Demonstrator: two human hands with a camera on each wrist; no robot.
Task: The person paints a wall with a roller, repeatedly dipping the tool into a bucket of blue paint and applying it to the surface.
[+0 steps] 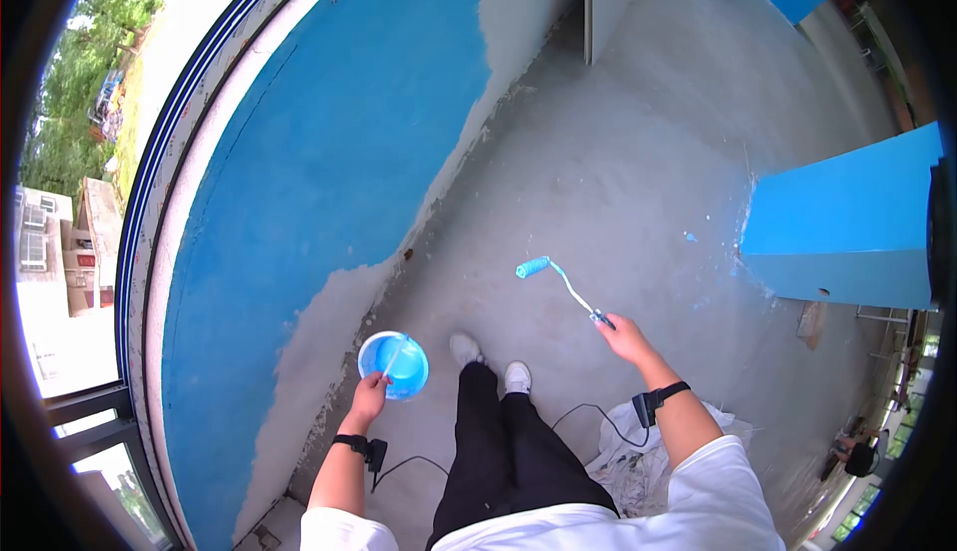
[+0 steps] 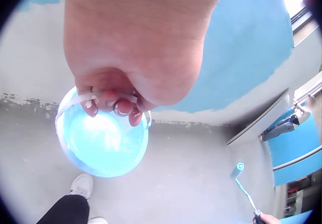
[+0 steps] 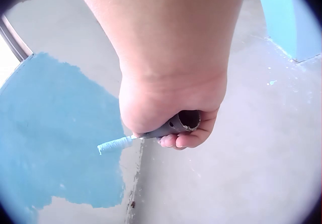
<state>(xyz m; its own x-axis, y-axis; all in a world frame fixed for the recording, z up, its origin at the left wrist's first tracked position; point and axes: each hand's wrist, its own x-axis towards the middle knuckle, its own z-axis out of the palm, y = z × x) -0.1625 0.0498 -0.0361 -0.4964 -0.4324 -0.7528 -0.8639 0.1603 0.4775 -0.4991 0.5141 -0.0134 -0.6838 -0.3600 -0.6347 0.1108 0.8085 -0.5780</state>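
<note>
My left hand (image 1: 368, 397) grips the handle of a white bucket (image 1: 365, 354). The left wrist view shows the fingers curled round the pale bucket handle (image 2: 75, 101), with bright blue paint inside the bucket below them. Out to the right, my right hand (image 1: 626, 340) holds a paint roller by its dark grip (image 3: 163, 130), the fingers wrapped round it. The roller's blue-coated sleeve (image 1: 533, 267) points toward the wall, apart from it and above the grey floor in the head view.
A low wall (image 1: 329, 122) on the left carries blue paint with a bare pale strip along its bottom. A blue column (image 1: 847, 222) stands at right. Crumpled sheeting (image 1: 638, 461) lies on the floor by my legs. Another person (image 2: 289, 123) is farther off, near a leaning panel (image 2: 261, 118).
</note>
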